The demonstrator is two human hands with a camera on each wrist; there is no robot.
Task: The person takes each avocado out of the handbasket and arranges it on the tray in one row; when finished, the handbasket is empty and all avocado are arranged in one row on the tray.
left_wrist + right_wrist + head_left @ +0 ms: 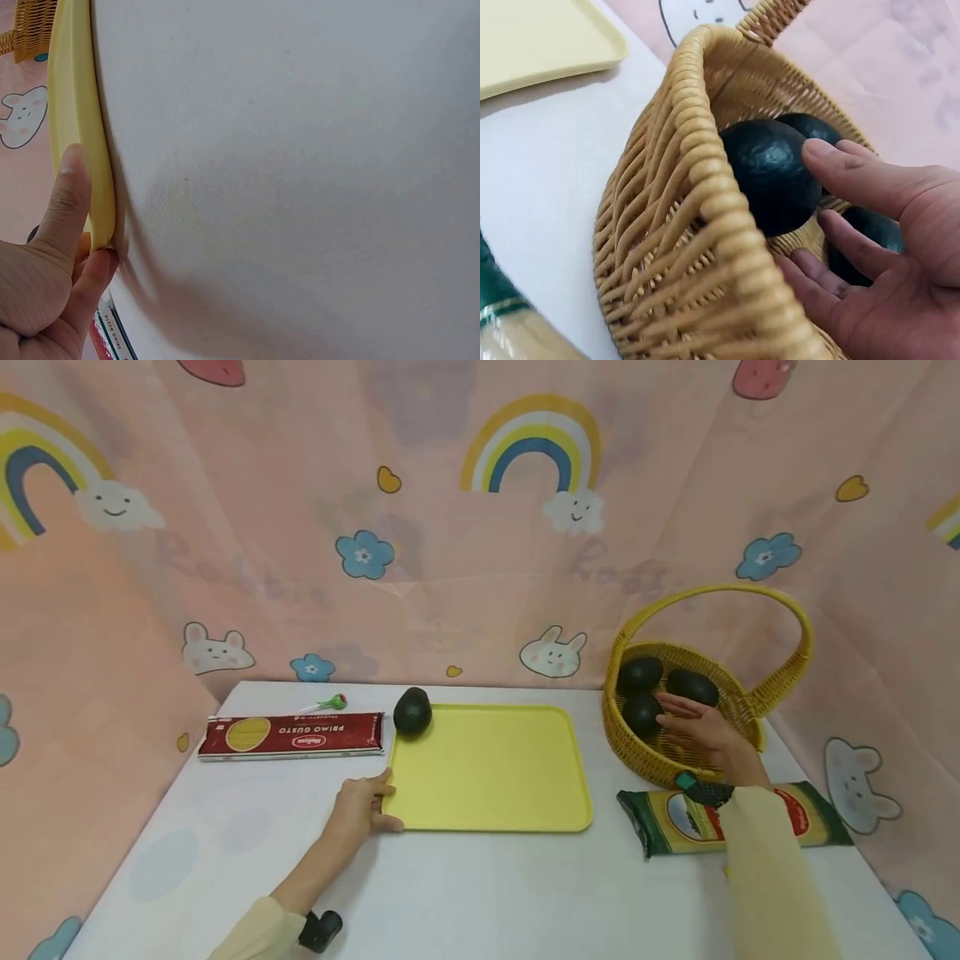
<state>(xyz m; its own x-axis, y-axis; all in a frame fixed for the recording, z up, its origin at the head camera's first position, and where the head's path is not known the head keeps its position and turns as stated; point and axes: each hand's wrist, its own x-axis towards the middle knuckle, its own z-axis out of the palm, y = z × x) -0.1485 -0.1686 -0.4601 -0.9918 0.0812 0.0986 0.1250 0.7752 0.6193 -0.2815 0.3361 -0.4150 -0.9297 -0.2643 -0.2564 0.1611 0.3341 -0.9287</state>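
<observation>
My left hand (362, 806) pinches the near left corner of a yellow tray (487, 768), its thumb on the rim in the left wrist view. A dark avocado (412, 712) sits at the tray's far left corner. On the right, my right hand (701, 732) reaches into a yellow wicker basket (624, 745) that holds three dark avocados. Its thumb touches or nearly touches the nearest avocado (769, 176) in the right wrist view. The fingers are loosely extended beside that avocado, not closed round it. Another avocado (692, 687) lies behind the hand.
A red spaghetti pack (300, 735) lies left of the tray, with a green-headed lollipop (337, 702) behind it. In front of the basket, a green and yellow pasta bag (675, 820) lies partly under the right forearm. The basket's tall handle (720, 589) arches above it.
</observation>
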